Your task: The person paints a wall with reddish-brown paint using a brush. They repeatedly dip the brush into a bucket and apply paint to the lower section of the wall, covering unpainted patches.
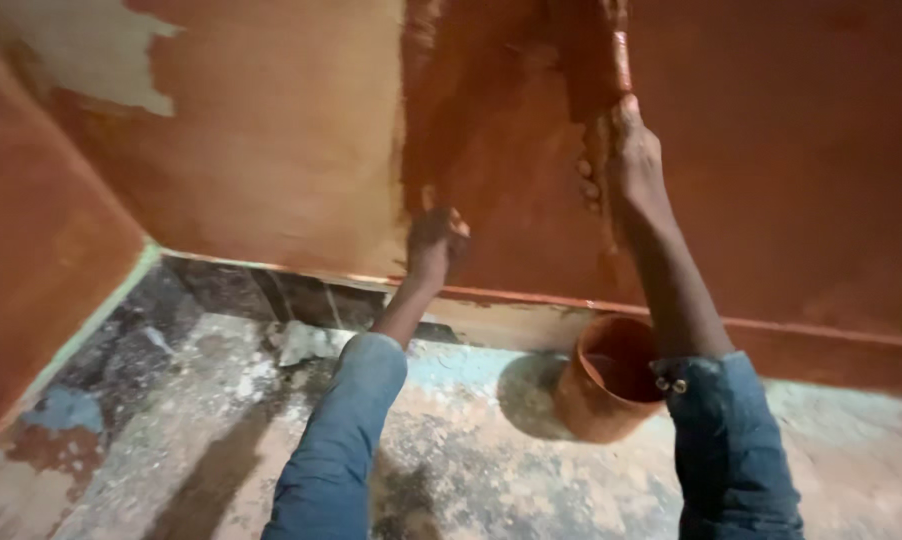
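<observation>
Brush [622, 55] sits high on the wall [791, 150], handle upright, head hidden in blur and wet colour near the top edge of the view. Right hand [631, 160] holds it, fingers [589, 185] closed around the lower handle, wrist bent back, denim sleeve [731, 450] rolled to the forearm.

Left hand [433, 240] is lower and to the left, pressed against the same wall just above the skirting strip [531, 297]. Its fingers look curled and coated in colour; whether they grip a rag or are merely braced flat, I cannot tell.

Wall condition: darker, wet-looking reddish-brown band between the two hands; paler orange coat to the left of it; a bare cream patch [101, 60] at upper left, uncovered.

Pot [606, 380], round and terracotta-coloured, stands on the floor [471, 470] against the skirting, directly below the right forearm, dark liquid visible inside. Floor is rough, grey, stained with flecks of old paint.

Judgement on technique: long vertical strokes should overlap the wet edge so that the dark band blends into the paler coat without a visible seam. Load should be kept light, since runs would collect on the skirting strip. Pot is close to the right elbow; a careless downstroke could tip it.
</observation>
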